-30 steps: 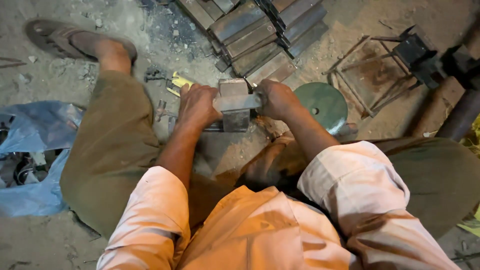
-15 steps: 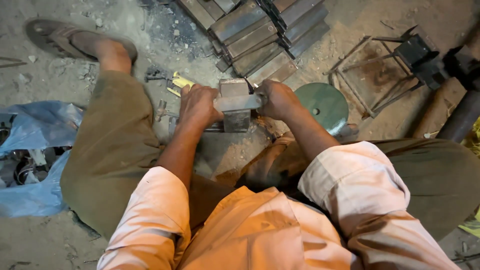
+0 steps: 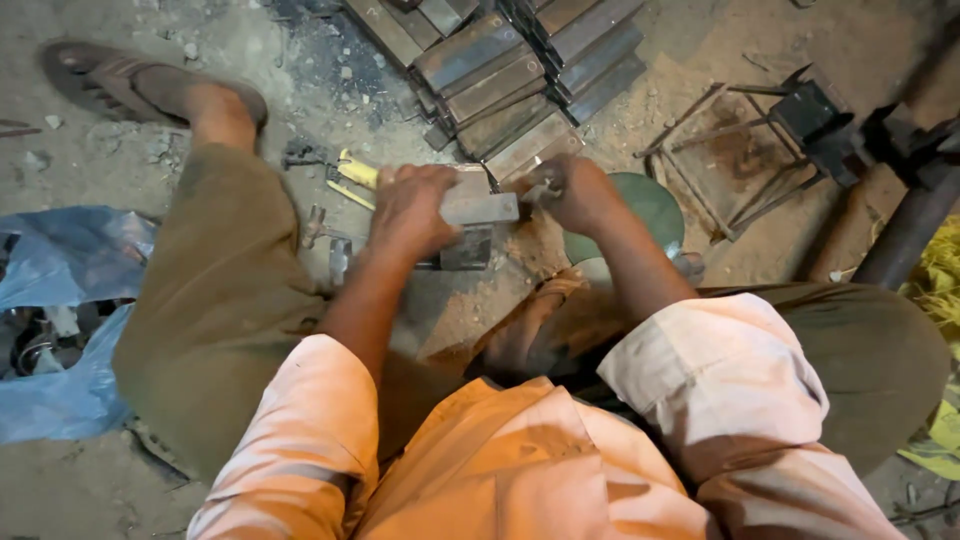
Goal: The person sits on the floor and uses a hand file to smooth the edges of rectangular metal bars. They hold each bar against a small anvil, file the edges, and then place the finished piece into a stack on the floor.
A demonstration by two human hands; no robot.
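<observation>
The left hand (image 3: 412, 208) is clamped over the near end of a bar (image 3: 480, 208), a short flat piece of grey steel, dull and a little scuffed, lying level across a dark block (image 3: 466, 248) that stands on the dirt floor (image 3: 120, 480) between the person's knees. The bar's free end sticks out to the right of the knuckles, with a pale, worn top face and a square-cut edge. The right hand (image 3: 572, 190) is closed at that end, fingers curled around something small and metallic that touches the bar (what exactly it is cannot be made out).

Just behind the left hand lies a yellow-handled tool (image 3: 352, 175), its handle poking out to the left. Farther up, a stack (image 3: 510, 70) of similar rusty grey bars lies in slanted rows. Beside the right forearm sits a green disc (image 3: 640, 205), partly hidden by the arm. To the right stands a thin rod frame (image 3: 720, 150), and a dark pipe (image 3: 905, 235) slants near the edge. At far left lies blue plastic sheeting (image 3: 60, 270), and a sandal (image 3: 110, 80) is on the outstretched left foot.
</observation>
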